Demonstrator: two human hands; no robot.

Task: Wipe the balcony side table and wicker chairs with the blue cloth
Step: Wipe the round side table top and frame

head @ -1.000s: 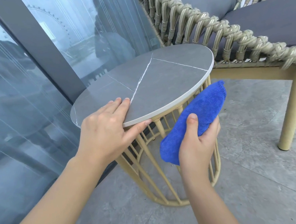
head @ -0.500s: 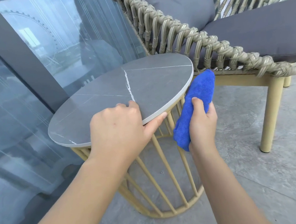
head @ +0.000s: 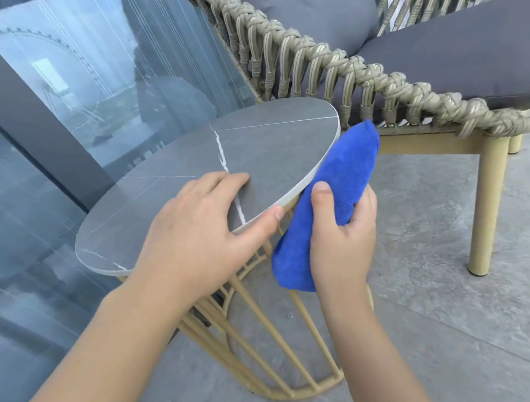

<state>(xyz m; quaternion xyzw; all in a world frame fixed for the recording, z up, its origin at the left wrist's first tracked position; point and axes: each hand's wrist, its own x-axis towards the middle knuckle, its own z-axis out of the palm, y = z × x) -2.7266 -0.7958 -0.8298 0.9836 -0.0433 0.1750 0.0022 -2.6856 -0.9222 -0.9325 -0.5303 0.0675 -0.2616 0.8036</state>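
A person on a balcony steadies a round side table (head: 271, 147) with the left hand (head: 202, 237), its fingers lying flat on the grey stone-look top and the thumb hooked under the pale rim, while the right hand (head: 340, 242) grips a folded blue cloth (head: 343, 179) against the table's edge on the side facing the chair. The step in hand appears to be wiping the rim; it would go best with the cloth kept pressed to the edge and drawn along the curve, the left hand holding the light table from turning or tipping on its tan slatted base (head: 273, 357). Just beyond stands a wicker chair (head: 334, 62) with grey cushions (head: 471, 58), its woven arm close to the tabletop, leaving a narrow gap for the cloth there. A glass door (head: 80, 73) with a dark frame runs along the table's far side.
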